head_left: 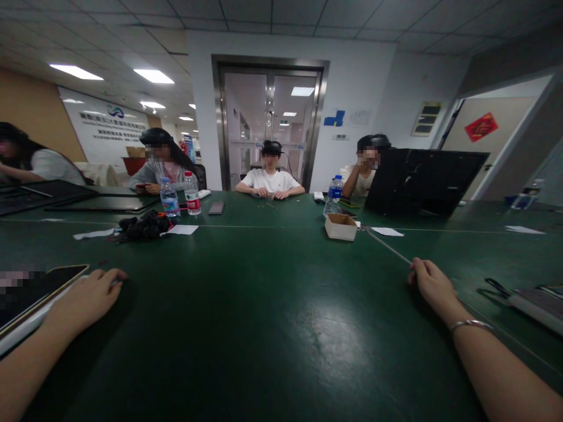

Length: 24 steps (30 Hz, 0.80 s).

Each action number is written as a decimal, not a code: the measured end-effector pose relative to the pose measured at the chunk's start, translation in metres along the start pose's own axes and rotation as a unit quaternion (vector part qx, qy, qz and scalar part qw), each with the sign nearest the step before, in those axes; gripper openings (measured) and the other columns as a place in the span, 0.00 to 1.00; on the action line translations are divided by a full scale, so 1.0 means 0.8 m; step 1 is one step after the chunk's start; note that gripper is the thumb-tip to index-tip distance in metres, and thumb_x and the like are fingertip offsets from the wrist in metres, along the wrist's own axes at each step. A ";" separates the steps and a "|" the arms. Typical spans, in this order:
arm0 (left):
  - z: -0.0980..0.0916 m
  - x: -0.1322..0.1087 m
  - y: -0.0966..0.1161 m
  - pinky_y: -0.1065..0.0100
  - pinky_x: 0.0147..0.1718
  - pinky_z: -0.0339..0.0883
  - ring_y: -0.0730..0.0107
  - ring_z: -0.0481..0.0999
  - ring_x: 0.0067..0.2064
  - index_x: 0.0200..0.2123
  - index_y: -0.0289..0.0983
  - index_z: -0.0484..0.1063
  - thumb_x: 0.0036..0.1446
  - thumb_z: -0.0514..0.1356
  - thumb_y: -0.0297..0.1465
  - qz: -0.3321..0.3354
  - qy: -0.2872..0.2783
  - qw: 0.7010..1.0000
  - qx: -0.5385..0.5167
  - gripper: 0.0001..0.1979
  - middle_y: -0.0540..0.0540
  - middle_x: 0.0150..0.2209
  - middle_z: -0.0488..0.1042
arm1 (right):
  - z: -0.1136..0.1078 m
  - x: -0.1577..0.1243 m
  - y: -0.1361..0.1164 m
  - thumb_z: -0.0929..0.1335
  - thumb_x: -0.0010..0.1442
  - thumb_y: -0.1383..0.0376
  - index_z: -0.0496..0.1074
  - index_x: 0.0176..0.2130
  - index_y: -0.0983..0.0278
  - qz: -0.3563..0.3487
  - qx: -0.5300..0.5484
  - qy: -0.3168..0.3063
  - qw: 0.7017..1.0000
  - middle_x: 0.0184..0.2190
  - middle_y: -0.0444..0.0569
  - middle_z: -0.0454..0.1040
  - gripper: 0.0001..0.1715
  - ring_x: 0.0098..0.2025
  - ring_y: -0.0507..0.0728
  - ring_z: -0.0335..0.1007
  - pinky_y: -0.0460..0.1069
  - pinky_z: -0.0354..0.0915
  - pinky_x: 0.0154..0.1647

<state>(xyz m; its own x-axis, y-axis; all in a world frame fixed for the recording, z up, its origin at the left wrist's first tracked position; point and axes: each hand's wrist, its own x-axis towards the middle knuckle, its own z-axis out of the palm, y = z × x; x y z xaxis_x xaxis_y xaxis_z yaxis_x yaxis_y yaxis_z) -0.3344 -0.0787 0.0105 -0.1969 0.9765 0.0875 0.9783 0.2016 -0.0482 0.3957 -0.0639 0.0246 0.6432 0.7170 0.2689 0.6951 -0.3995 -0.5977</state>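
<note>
At the left, my left hand (90, 296) rests palm down beside a dark, light-edged device (53, 287), its fingers bent over something too small to make out. On the right, my right hand (433, 284), with a silver bracelet at the wrist, pinches the near end of a thin grey cord (389, 247). The cord runs up and left from the fingers to near a small open cardboard box (341, 227). Both hands are over the green table (246, 293).
Several people sit around the table. A black monitor (424, 181) stands at the right, with a bottle (334, 193) left of it. Bottles (192, 193) and a black tangled bundle (145, 225) are at the left. A grey item (539, 305) lies at the far right.
</note>
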 end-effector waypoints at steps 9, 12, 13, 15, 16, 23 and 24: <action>-0.002 0.000 0.002 0.60 0.51 0.59 0.57 0.71 0.47 0.50 0.36 0.66 0.60 0.40 0.37 0.001 -0.002 1.000 -0.011 0.23 0.38 0.46 0.70 | -0.010 -0.011 -0.019 0.57 0.58 0.53 0.68 0.35 0.61 0.038 -0.113 -0.079 0.990 0.40 0.56 0.74 0.18 0.47 0.68 0.66 0.65 0.51 0.49; -0.003 0.000 0.002 0.60 0.52 0.58 0.57 0.70 0.48 0.51 0.36 0.65 0.60 0.39 0.37 0.001 -0.009 1.000 -0.012 0.23 0.38 0.47 0.70 | -0.010 -0.017 -0.023 0.58 0.58 0.55 0.71 0.37 0.61 -0.015 -0.205 -0.099 0.974 0.46 0.58 0.71 0.19 0.50 0.69 0.64 0.64 0.53 0.47; -0.003 0.000 0.002 0.60 0.52 0.58 0.57 0.70 0.48 0.51 0.36 0.65 0.60 0.39 0.37 0.001 -0.010 1.000 -0.012 0.24 0.38 0.47 0.70 | -0.009 -0.019 -0.024 0.58 0.58 0.56 0.72 0.38 0.62 -0.027 -0.228 -0.099 0.968 0.47 0.59 0.70 0.19 0.50 0.69 0.63 0.64 0.53 0.46; -0.002 0.000 0.001 0.60 0.52 0.58 0.57 0.70 0.49 0.51 0.37 0.66 0.60 0.39 0.38 0.001 -0.009 1.000 -0.010 0.23 0.39 0.47 0.70 | -0.010 -0.023 -0.026 0.58 0.58 0.57 0.73 0.39 0.61 -0.039 -0.255 -0.091 0.962 0.47 0.59 0.68 0.19 0.51 0.70 0.62 0.63 0.54 0.45; -0.001 0.001 0.001 0.60 0.52 0.58 0.57 0.70 0.48 0.50 0.37 0.66 0.60 0.39 0.38 0.003 -0.005 1.000 -0.008 0.23 0.39 0.47 0.70 | -0.010 -0.025 -0.026 0.58 0.57 0.57 0.73 0.39 0.61 -0.041 -0.260 -0.090 0.960 0.47 0.59 0.68 0.19 0.51 0.71 0.61 0.63 0.55 0.45; 0.003 0.002 -0.003 0.59 0.52 0.58 0.57 0.71 0.48 0.50 0.36 0.67 0.60 0.41 0.38 0.006 0.007 1.000 -0.019 0.23 0.39 0.47 0.69 | -0.013 -0.029 -0.029 0.58 0.57 0.58 0.73 0.38 0.61 -0.031 -0.266 -0.082 0.960 0.46 0.60 0.66 0.19 0.50 0.71 0.62 0.65 0.55 0.44; 0.003 0.002 -0.002 0.59 0.52 0.58 0.57 0.71 0.48 0.49 0.37 0.67 0.60 0.41 0.38 0.007 0.007 1.000 -0.030 0.22 0.39 0.47 0.69 | -0.013 -0.029 -0.029 0.58 0.57 0.57 0.73 0.38 0.61 -0.031 -0.265 -0.080 0.960 0.46 0.60 0.66 0.20 0.50 0.71 0.62 0.65 0.56 0.44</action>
<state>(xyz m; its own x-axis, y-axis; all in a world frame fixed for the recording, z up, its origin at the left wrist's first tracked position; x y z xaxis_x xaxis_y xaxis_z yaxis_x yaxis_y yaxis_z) -0.3365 -0.0774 0.0080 -0.1826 0.9780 0.1010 0.9831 0.1826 0.0093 0.3677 -0.0774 0.0401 0.5671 0.8103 0.1475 0.8236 -0.5576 -0.1035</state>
